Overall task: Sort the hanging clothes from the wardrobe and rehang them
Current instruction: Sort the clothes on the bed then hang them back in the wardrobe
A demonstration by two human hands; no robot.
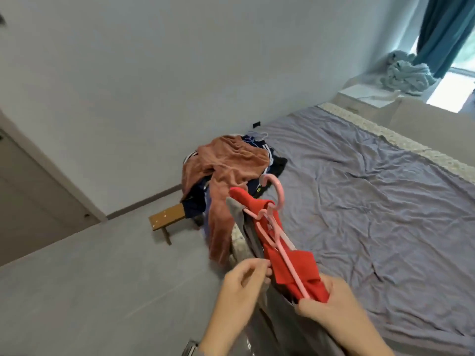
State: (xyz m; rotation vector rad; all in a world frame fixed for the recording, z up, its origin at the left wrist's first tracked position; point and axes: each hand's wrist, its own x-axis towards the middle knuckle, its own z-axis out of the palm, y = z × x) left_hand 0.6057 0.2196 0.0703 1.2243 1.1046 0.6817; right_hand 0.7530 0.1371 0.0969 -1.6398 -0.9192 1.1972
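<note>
Spreading across the right and far side: a bed (359, 201) under a wrinkled lilac sheet, running toward a window with a teal curtain (447, 29) at the far right. Lying heaped at the bed's near-left corner, and spilling over its edge toward the floor: a pile of clothes (231, 165), rust-brown cloth on top, dark striped garments beneath. Standing on the floor just left of that pile: a small wooden bench (167, 219), partly hidden under it. Sitting on a white cabinet by the window: a bundle of pale blue fabric (406, 73). Hanging near the middle foreground, over grey cloth: a red garment (290, 265) draped on a pink hanger (277, 227), hook pointing far and up, lower end reaching down into the right hand (331, 304). Curling round that lower end and the red cloth bunched there: the right hand's fingers, gripping both. Pinching at the garment's left edge, just left of the hanger's stem: the left hand (244, 281), thumb and fingertips closing together on the fabric.
</note>
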